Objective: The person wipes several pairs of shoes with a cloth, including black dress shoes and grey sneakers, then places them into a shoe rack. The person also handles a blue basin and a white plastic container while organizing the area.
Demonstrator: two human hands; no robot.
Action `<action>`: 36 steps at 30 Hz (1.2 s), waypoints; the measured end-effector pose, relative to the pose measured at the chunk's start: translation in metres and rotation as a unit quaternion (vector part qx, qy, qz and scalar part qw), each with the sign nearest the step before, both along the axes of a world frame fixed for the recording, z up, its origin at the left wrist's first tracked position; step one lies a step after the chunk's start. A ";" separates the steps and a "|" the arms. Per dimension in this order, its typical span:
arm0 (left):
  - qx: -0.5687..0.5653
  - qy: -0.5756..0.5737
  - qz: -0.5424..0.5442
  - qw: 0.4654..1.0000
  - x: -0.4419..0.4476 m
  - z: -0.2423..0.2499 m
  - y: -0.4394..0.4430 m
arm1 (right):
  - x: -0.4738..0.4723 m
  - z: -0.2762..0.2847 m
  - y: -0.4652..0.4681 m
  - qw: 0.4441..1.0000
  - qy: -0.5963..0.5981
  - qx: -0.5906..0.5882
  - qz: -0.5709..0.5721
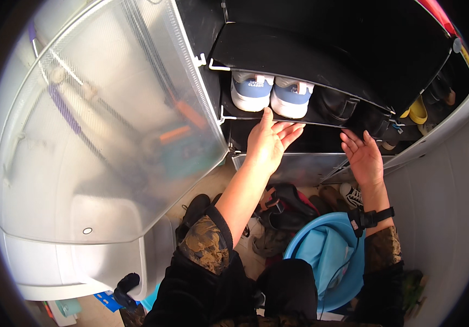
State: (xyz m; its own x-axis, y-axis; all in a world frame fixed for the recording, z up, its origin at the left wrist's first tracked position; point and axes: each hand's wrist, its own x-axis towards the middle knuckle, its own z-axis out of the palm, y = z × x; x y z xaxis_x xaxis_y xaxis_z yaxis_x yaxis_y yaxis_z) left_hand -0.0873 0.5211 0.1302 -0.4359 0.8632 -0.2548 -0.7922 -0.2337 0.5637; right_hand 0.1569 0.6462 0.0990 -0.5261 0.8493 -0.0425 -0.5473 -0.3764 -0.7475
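Note:
My left hand [268, 145] is at the front edge of a black shelf panel [255, 116] in a shoe cabinet. Its thumb lies over the edge by a sneaker heel, and its fingers are beneath. Farther right, my right hand [364, 161] is palm up with fingers apart, its fingertips at the underside of the same edge. A pair of sneakers stands on this shelf, heels outward: a left sneaker [250, 90] and a right sneaker [291, 98], both blue and white. Beside them sit black shoes [336, 107], partly in shadow.
A translucent cabinet door [107, 135] swings out at left; another door [434, 126] stands open at right. Yellow shoes [417, 111] sit deeper inside. Below are a blue basin [340, 302] holding light-blue cloth [326, 249], a canvas sneaker [351, 195] and several dark shoes.

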 end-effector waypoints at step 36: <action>0.126 -0.242 0.220 0.937 -0.039 -0.005 -0.036 | -0.038 0.014 0.010 0.981 -0.096 -0.007 -0.171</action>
State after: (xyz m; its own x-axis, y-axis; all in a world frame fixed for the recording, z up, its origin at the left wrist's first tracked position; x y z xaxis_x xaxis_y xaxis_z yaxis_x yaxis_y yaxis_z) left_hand -0.1264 0.4853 0.1256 -0.6493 0.6867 -0.3270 -0.7369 -0.6744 0.0469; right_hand 0.1184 0.6559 0.1132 -0.1919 0.9732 -0.1269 -0.4923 -0.2073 -0.8454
